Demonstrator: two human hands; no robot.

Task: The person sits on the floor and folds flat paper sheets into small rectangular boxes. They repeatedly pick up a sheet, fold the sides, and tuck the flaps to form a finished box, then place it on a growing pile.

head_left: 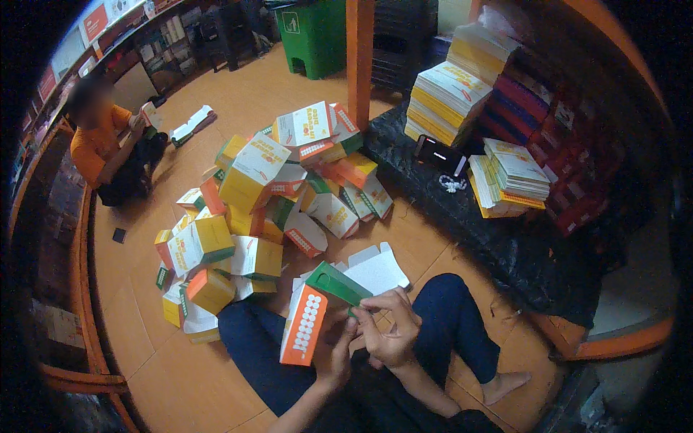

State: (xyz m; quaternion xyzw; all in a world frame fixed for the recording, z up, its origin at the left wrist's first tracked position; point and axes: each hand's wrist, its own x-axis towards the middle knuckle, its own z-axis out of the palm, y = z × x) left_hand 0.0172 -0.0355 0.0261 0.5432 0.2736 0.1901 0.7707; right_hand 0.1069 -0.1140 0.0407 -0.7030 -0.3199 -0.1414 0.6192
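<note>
Between my legs I hold a partly folded cardboard box (pixel 304 328), with an orange side printed with white dots, a green panel and a white inner lid spread out on the far side. My left hand (pixel 335 361) grips its near end, thumb up against the green panel's edge; some of its fingers are hidden behind the box. The fingers of my right hand (pixel 392 330) are bent and pinch the near right corner of the green panel. Just beyond lies a big heap of folded boxes (pixel 254 167) in white, yellow, orange and green.
On the right, stacks of flat cardboard (pixel 449 90) and a smaller stack (pixel 516 169) rest on black plastic sheeting, beside a phone (pixel 439 153). An orange post (pixel 359 65) and a green bin (pixel 312 36) stand at the back. Far left, another person (pixel 108 144) sits holding a box.
</note>
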